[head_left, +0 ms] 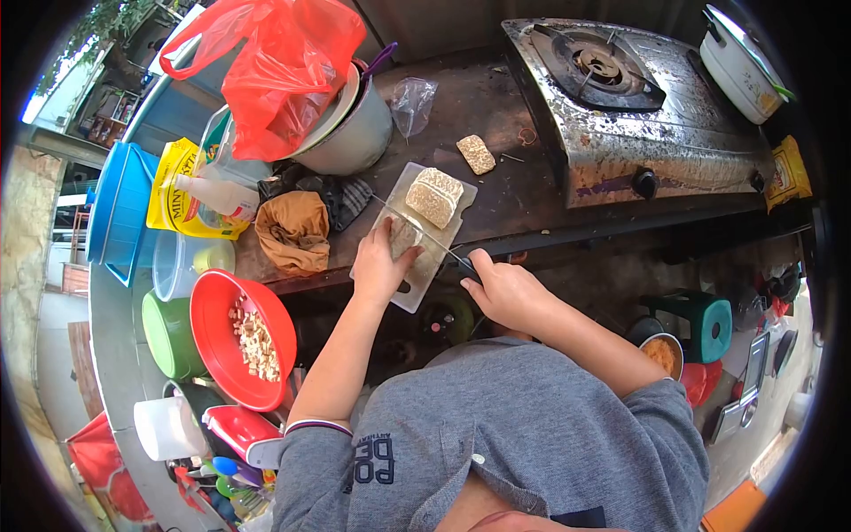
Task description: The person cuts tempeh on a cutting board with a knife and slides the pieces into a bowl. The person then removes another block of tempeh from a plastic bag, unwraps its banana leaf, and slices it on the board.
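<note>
A block of what looks like tempeh (433, 197) lies on the upper part of a pale cutting board (409, 296), with a cut line across its top. My right hand (507, 291) is closed round the dark handle of a knife (432, 234). The thin blade slants over the board, just on the near side of the block. My left hand (379, 268) rests on the board's left edge, fingers and thumb apart, close to the blade. Whether anything lies under its fingertips is hard to make out. Beyond the board sits a smaller tempeh piece (476, 154).
A red bowl (202, 330) holds many small cut pieces. Left of the board are a brown cloth-like bundle (294, 232), a bottle (215, 197) and a pot (359, 133) under a red plastic bag (288, 66). A gas stove (656, 146) stands at the right.
</note>
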The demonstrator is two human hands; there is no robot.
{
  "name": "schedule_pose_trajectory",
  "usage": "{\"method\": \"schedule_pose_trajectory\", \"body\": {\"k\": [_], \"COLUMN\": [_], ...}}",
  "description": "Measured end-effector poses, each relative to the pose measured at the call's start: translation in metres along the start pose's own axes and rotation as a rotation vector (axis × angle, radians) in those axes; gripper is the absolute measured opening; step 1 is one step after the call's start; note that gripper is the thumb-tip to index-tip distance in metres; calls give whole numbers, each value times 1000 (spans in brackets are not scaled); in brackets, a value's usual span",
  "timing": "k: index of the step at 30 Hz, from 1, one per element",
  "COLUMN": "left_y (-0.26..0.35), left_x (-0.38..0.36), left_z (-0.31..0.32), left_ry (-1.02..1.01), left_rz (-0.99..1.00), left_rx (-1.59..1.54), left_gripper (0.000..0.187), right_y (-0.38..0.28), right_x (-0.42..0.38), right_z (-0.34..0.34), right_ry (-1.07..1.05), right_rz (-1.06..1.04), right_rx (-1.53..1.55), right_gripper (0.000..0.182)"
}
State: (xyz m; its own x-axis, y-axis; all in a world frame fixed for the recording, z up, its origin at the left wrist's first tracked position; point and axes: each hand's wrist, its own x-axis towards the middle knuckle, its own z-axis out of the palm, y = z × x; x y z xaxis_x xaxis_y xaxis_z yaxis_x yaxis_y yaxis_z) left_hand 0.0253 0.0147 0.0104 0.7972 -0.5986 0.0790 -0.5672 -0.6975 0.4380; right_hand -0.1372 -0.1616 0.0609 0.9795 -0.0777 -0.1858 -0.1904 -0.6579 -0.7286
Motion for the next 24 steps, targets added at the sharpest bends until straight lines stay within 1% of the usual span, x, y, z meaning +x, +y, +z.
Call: {"method": "schedule_pose_trajectory", "body": {"k": [5,9,11,12,14,18,20,21,22,24], "left_y": [-5,-5,-9,-9,-9,-6,-12,-9,-11,-15], "left_x": [-3,-3,-2,0,-1,-1,-4,-5,-5,-7], "left_z": [8,9,12,12,11,1,3,-3,-2,-1], "left_ry": [72,64,120,124,89,83,241,268,269,232], "left_rz": [17,27,102,104,86,74,212,220,217,210], "left_rx": [31,37,30,29,38,-11,-159,-200,-202,-244], "left_gripper": [67,66,65,65,68,69,68,57,57,41], "right_y": [-13,-7,-1,2,12,16,5,-1,-4,-8], "right_x": [-1,9,15,19,21,24,17,13,10,6], "right_z": [1,12,17,19,24,11,5,2,1,3], "right_ry": [-39,-60,-64,-71,-41,22,20,39,58,34], "right_rz": [72,100,115,124,107,25,47,42,36,20], "right_rx": [-38,-47,-56,-66,-50,-29,-38,-34,-30,-41], "right_gripper": [25,24,24,25,26,29,29,29,29,28]}}
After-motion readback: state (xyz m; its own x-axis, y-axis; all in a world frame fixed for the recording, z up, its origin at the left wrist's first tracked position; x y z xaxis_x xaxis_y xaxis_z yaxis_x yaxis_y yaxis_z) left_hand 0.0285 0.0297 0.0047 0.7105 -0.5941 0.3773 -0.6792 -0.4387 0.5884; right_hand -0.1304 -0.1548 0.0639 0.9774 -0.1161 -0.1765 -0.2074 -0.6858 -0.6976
